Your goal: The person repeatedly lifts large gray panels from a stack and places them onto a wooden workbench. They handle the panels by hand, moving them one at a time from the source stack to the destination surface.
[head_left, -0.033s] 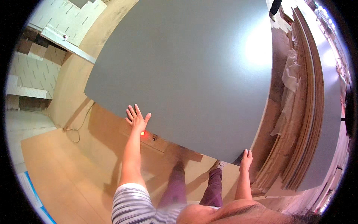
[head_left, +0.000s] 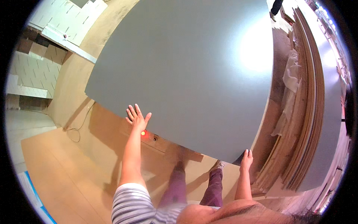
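Observation:
A large grey panel [head_left: 179, 74] with a smooth, shiny face fills the middle of the view. My left hand [head_left: 137, 119] lies flat on it at the near edge, fingers spread. At the panel's near right corner, my right hand [head_left: 246, 160] is closed around the edge, with part of its fingers hidden. Just below the panel's near edge, close to my left wrist, are a glowing red light [head_left: 143, 133] and a small dark round hole [head_left: 155, 139].
Brown boards [head_left: 307, 112] are stacked along the right, with crumpled clear plastic [head_left: 290, 78] beside them. Printed white sheets [head_left: 71, 22] lie at the far left. A thin cable [head_left: 76, 130] trails over brown boarding [head_left: 67, 168]. Another person's leg [head_left: 276, 7] shows at the far right.

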Demonstrator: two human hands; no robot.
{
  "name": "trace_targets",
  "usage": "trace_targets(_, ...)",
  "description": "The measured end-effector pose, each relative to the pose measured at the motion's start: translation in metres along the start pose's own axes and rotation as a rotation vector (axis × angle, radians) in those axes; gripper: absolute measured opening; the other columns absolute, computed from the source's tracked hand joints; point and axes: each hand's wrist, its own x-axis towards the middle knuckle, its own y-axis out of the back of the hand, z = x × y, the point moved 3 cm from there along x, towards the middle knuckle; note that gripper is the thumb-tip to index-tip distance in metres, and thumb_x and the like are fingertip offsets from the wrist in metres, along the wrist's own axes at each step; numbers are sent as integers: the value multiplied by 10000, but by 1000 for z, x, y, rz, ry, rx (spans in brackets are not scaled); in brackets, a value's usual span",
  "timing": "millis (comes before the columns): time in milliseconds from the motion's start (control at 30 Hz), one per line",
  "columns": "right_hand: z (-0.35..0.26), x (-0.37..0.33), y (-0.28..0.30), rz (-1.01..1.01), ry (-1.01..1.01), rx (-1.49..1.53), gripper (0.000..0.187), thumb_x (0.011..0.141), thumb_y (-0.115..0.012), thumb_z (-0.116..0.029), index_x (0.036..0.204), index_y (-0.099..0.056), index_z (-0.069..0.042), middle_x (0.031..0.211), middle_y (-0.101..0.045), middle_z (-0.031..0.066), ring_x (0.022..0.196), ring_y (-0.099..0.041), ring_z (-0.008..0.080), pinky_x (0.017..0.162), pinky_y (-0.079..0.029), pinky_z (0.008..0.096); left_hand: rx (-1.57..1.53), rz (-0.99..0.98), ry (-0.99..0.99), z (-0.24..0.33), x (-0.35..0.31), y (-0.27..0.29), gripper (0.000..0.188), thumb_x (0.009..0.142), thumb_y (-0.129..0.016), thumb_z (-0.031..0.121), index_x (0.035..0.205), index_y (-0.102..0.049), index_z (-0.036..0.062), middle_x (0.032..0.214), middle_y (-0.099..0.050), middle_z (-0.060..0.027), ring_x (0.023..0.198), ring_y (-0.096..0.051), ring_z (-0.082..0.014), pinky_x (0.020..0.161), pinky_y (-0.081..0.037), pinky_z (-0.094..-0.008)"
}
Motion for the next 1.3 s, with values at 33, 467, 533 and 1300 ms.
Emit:
trace_targets(33,0,2,-3,0,3,-11,406,981,-519,-219,1252,-527,83,1157,-625,100,1031,-564,152,907,-432,287,0,7,-4,-3,4,0,1014,858,-445,699,1521,63,126,1571,110,-201,1449,98,-386,1097,-29,-652)
trace_targets(467,-41,-14,-46,115,36,-420,433,919,-568,-291,1209,-594,29,1203,-619,214,1148,-589,295,987,-430,352,143,5,90,-41,46,7,955,891,-484,612,1525,53,144,1581,116,-160,1451,119,-364,1114,-25,-629)
trace_targets(533,-24,-5,-45,156,82,-359,425,915,-563,-295,1199,-602,19,1167,-633,215,1117,-606,312,965,-447,361,95,27,52,-46,54,-1,934,905,-466,609,1524,73,164,1583,123,-144,1453,114,-354,1117,-23,-626)
trace_targets(1300,212,-7,310,804,-722,744,475,1000,-365,-479,865,-545,-61,660,-533,55,549,-491,201,505,-415,368,-4,-438,-746,37,-263,-112,634,817,-673,151,1346,-400,-67,1355,-400,-292,1237,-390,-433,1071,-296,-496)
